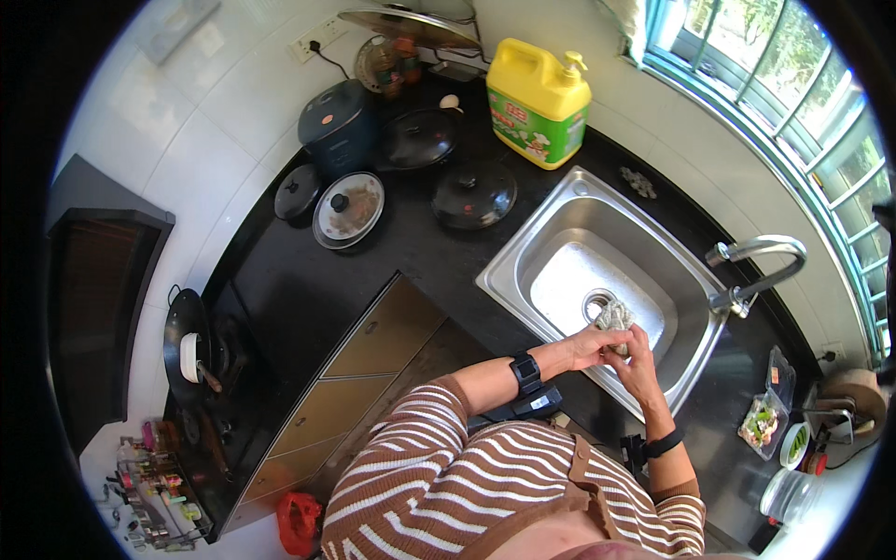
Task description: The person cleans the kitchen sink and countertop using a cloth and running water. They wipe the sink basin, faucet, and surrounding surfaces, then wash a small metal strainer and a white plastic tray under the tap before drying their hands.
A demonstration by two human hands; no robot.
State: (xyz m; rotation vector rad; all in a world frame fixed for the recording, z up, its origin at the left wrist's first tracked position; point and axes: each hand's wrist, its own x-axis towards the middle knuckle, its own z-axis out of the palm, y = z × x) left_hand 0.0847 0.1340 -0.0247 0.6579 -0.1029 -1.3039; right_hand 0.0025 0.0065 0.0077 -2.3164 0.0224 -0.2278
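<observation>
Both my hands meet over the near part of the stainless steel sink (498, 274). Between them is a crumpled grey-white cloth (616, 316), bunched up small. My left hand (591, 347) grips it from the left, fingers wrapped round its lower part. On the other side my right hand (635, 364) presses against the same cloth with its fingertips. The cloth partly covers the view of the drain (596, 302). Some fingers are hidden behind each other. The chrome tap (766, 252) arches at the sink's right corner, apart from my hands.
A yellow detergent jug (537, 98) with a pump stands behind the sink. Lidded black pans (474, 196), a glass-lidded dish (348, 210) and a rice cooker (337, 126) are left of it. A plastic box of chopped food (763, 423) and a glass jar (787, 495) stand right.
</observation>
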